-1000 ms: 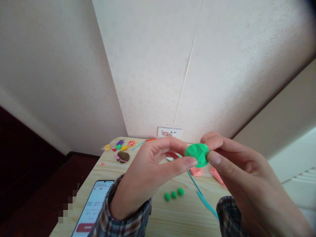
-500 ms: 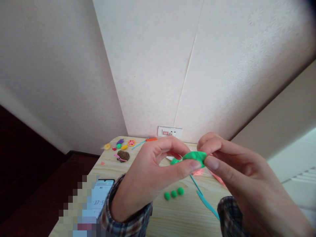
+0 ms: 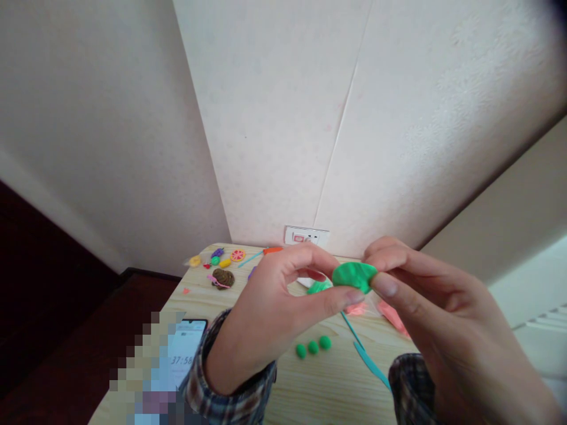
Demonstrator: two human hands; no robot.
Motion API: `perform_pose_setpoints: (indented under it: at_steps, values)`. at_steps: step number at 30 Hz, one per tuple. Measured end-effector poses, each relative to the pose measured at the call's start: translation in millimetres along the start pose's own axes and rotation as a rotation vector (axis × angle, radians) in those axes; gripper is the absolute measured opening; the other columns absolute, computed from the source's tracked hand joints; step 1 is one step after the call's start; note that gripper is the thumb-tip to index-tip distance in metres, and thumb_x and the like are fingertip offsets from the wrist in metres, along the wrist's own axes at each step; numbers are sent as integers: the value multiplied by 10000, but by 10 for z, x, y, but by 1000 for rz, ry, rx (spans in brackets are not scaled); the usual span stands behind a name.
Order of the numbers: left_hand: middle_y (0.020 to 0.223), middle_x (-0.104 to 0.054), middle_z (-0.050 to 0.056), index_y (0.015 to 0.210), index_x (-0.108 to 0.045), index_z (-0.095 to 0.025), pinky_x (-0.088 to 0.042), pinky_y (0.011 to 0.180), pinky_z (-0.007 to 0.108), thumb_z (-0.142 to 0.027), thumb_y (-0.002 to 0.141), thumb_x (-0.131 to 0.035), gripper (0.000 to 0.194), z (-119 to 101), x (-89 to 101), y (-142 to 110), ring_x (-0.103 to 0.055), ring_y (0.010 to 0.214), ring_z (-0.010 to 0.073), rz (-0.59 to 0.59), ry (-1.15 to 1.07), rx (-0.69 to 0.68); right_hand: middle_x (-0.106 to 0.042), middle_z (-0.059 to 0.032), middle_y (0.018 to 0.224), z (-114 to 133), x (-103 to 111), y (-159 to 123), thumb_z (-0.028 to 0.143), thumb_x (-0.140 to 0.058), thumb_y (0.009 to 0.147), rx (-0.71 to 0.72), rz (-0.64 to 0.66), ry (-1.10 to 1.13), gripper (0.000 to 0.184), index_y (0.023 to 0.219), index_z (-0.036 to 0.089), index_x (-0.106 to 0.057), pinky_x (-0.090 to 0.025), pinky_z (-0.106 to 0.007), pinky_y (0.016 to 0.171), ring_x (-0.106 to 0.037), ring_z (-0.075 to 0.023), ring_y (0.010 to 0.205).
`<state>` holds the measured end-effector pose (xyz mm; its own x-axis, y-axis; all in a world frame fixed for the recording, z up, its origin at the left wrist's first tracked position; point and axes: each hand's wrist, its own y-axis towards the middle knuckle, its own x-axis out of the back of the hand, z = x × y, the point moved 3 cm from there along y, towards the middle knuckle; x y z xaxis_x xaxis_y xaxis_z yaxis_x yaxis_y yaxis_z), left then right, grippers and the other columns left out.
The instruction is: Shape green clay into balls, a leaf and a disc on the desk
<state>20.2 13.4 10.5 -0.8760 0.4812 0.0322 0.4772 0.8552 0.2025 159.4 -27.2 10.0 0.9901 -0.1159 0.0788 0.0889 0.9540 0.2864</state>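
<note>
A flattened piece of green modelling clay point(image 3: 354, 276) is held up above the table between both hands. My left hand point(image 3: 287, 301) pinches its left side, thumb below and fingers behind. On its right edge, my right hand point(image 3: 425, 301) grips it between thumb and bent fingers. Below them, three small green clay balls point(image 3: 313, 347) lie in a row on the wooden table point(image 3: 319, 389). A blue modelling tool point(image 3: 371, 367) rests to the right of the balls. Behind my left fingers sits more green clay point(image 3: 319, 286), partly hidden.
Pink clay point(image 3: 392, 316) lies partly behind my right hand. At the far left are small colourful clay pieces point(image 3: 225, 262), a brown coiled clay piece point(image 3: 222, 278) and an orange-handled tool point(image 3: 271, 251). A phone point(image 3: 188, 348) lies at the near left. A wall socket point(image 3: 305, 235) is behind the table.
The green clay piece has tilted so more of its broad face shows, and it sits slightly higher. Both hands keep their pinch on it.
</note>
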Motion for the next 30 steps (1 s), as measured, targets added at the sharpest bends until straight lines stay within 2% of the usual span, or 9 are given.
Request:
perform_pose_setpoints:
  at_steps: [3, 6, 12, 14, 17, 23, 27, 30]
  values:
    - [778, -671, 36, 698, -652, -161, -459, 815, 326, -221, 716, -695, 75, -15, 4, 2, -605, 851, 196, -6, 57, -11, -639, -6, 775, 10, -15, 5, 387, -641, 794, 2, 41, 4, 119, 770, 273, -665, -525, -279, 685, -628, -193, 814]
    - [781, -676, 40, 693, -655, -159, -462, 815, 328, -223, 713, -704, 82, -21, 8, -4, -611, 862, 204, -3, 93, -28, -639, -5, 786, 4, -38, 7, 359, -650, 791, -10, 76, 19, 108, 751, 259, -637, -521, -246, 633, -626, -186, 830]
    - [820, -691, 10, 743, -677, -189, -450, 813, 304, -210, 675, -747, 100, -31, 16, -16, -606, 873, 188, -36, 101, -61, -592, 1, 704, -12, -43, -2, 336, -650, 795, -5, 32, 6, 153, 688, 241, -596, -489, -227, 566, -596, -165, 753]
    - [818, -687, 9, 736, -677, -184, -449, 801, 300, -201, 650, -764, 124, -32, 14, -15, -602, 859, 185, -23, 90, -50, -590, 6, 694, -10, -46, -1, 341, -659, 787, -5, 33, 15, 163, 674, 239, -598, -494, -233, 594, -592, -159, 732]
    - [801, -675, 12, 733, -673, -176, -448, 806, 300, -197, 701, -721, 62, -32, 11, -15, -600, 851, 179, 3, 78, -48, -607, 4, 724, -5, -49, 8, 349, -656, 787, -16, 29, 43, 161, 677, 241, -608, -509, -258, 684, -609, -175, 796]
    - [792, -674, 27, 719, -671, -164, -451, 839, 320, -206, 720, -700, 51, -22, 16, -18, -607, 863, 189, 26, 58, -50, -660, -32, 935, -29, -37, 14, 425, -585, 821, -76, 95, 63, 183, 781, 261, -654, -490, -372, 888, -599, -240, 979]
    - [798, -685, 24, 714, -673, -172, -462, 840, 324, -219, 716, -700, 54, -4, 21, -14, -615, 823, 175, 39, -79, -7, -650, -21, 892, -16, -2, 13, 404, -593, 829, 35, 100, -25, 126, 856, 317, -681, -515, -341, 806, -612, -213, 886]
    - [783, -681, 13, 706, -668, -174, -487, 768, 287, -222, 677, -729, 83, 19, 8, -9, -615, 765, 149, 60, -257, 69, -613, -3, 891, 32, 40, -3, 287, -597, 846, 218, -49, -177, 144, 962, 340, -666, -491, -317, 773, -581, -179, 835]
